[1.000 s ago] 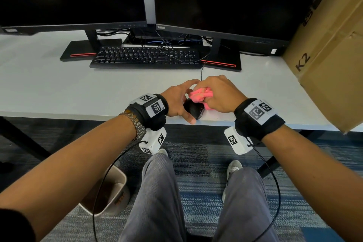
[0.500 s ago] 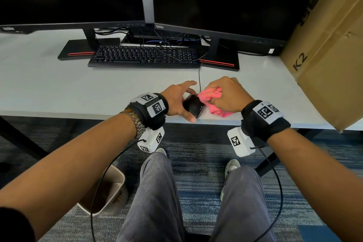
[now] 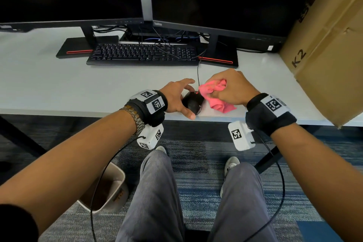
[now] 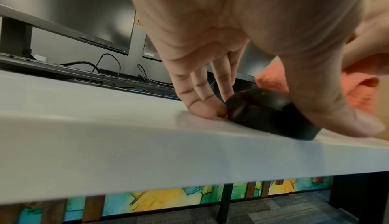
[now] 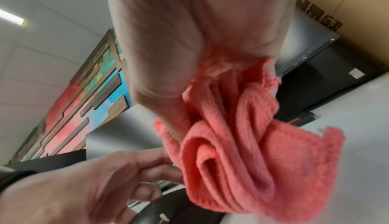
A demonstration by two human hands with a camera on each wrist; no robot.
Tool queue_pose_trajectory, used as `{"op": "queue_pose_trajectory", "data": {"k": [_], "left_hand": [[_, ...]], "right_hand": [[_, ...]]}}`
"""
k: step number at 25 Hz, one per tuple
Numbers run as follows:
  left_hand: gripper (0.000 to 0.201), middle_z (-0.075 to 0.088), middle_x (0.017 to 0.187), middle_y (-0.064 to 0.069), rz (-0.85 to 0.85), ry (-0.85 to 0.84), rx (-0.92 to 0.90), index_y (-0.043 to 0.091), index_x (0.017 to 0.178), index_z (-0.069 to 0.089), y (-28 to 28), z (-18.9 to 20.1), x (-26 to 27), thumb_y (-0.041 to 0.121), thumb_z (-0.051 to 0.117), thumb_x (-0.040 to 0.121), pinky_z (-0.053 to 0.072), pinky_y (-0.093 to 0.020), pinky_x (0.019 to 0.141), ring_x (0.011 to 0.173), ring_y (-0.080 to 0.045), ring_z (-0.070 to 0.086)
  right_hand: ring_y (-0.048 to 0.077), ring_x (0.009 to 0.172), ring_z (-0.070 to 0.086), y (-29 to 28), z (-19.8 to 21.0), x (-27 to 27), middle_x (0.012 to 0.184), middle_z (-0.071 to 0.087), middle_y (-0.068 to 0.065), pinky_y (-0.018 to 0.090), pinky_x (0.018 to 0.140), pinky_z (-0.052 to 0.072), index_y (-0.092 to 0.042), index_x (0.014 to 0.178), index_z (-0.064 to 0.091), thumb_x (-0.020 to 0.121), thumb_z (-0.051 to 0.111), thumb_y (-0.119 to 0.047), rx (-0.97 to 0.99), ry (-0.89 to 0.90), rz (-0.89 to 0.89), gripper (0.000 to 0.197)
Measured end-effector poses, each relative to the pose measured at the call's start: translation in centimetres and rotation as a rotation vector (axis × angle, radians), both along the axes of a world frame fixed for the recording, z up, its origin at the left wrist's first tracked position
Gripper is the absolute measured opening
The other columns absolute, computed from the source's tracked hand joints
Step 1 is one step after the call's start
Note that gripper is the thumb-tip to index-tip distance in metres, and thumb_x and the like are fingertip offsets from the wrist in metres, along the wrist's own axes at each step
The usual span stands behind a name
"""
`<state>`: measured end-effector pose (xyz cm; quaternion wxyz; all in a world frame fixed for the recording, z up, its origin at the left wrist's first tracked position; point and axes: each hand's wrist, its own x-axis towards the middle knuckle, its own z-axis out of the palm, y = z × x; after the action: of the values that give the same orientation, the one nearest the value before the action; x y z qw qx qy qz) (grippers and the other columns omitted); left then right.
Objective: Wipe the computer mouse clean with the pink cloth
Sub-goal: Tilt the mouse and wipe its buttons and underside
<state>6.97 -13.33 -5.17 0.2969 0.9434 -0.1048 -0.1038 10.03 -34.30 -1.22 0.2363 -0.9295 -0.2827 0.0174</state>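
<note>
A black wired computer mouse sits near the front edge of the white desk. My left hand holds it between thumb and fingers, thumb on its near right side. My right hand grips a bunched pink cloth just right of the mouse, its left edge touching the mouse's front right. The lower cloth end trails on the desk. In the right wrist view the left hand and the mouse's rim appear below the cloth.
A black keyboard and two monitors on stands stand at the back. The mouse cable runs toward them. A large cardboard box fills the right side. A waste bin stands on the carpet under the desk.
My right hand has drawn the cloth off the top of the mouse to its right side, uncovering the mouse. The left hand has kept its hold on the mouse.
</note>
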Motion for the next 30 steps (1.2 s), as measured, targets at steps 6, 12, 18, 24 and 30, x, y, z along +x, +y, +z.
{"op": "queue_pose_trajectory", "data": {"k": [6, 12, 18, 24, 30], "left_hand": [[0.114, 0.05, 0.143, 0.002, 0.01, -0.014, 0.006, 0.021, 0.147, 0.029, -0.2, 0.3, 0.3, 0.036, 0.092, 0.054, 0.044, -0.029, 0.088, 0.093, -0.018, 0.059], [0.103, 0.053, 0.139, 0.003, -0.005, -0.025, 0.006, 0.022, 0.139, 0.038, 0.0, 0.3, 0.5, 0.037, 0.092, 0.053, 0.041, -0.026, 0.082, 0.09, -0.017, 0.058], [0.108, 0.05, 0.142, 0.003, 0.006, -0.019, -0.012, 0.02, 0.145, 0.032, 0.0, 0.1, 0.3, 0.036, 0.091, 0.056, 0.042, -0.027, 0.081, 0.08, -0.014, 0.058], [0.102, 0.058, 0.122, 0.006, 0.008, -0.037, -0.014, 0.02, 0.139, 0.037, 0.0, 0.1, 0.4, 0.036, 0.092, 0.055, 0.038, -0.024, 0.08, 0.086, -0.014, 0.054], [0.105, 0.055, 0.136, 0.002, -0.005, -0.061, 0.003, 0.022, 0.141, 0.035, 0.1, 0.1, 0.0, 0.04, 0.091, 0.054, 0.04, -0.025, 0.081, 0.084, -0.014, 0.059]], "right_hand": [[0.018, 0.057, 0.05, 3.4, 1.2, -0.1, 0.06, 0.059, 0.008, 0.028, 0.063, 0.048, -0.003, 0.076, 0.07, 0.073, 0.055, -0.008, -0.164, 0.066, 0.117, 0.016], [0.024, 0.072, 0.065, 4.2, 2.7, -0.5, 0.071, 0.068, -0.002, 0.042, 0.079, 0.058, -0.022, 0.078, 0.07, 0.075, 0.065, -0.018, -0.369, 0.102, 0.202, 0.007], [0.018, 0.068, 0.055, 4.4, 3.4, 0.8, 0.074, 0.066, 0.006, 0.04, 0.082, 0.056, -0.01, 0.077, 0.069, 0.081, 0.067, -0.016, -0.364, -0.011, 0.122, 0.008], [0.014, 0.057, 0.042, 5.0, 3.1, -1.5, 0.055, 0.049, -0.007, 0.041, 0.068, 0.044, -0.033, 0.055, 0.056, 0.068, 0.054, -0.012, -0.376, 0.016, 0.124, 0.025], [0.016, 0.055, 0.042, 4.6, 3.4, -2.0, 0.054, 0.054, -0.001, 0.033, 0.068, 0.046, -0.023, 0.053, 0.058, 0.068, 0.052, -0.013, -0.412, -0.008, 0.199, 0.019]]}}
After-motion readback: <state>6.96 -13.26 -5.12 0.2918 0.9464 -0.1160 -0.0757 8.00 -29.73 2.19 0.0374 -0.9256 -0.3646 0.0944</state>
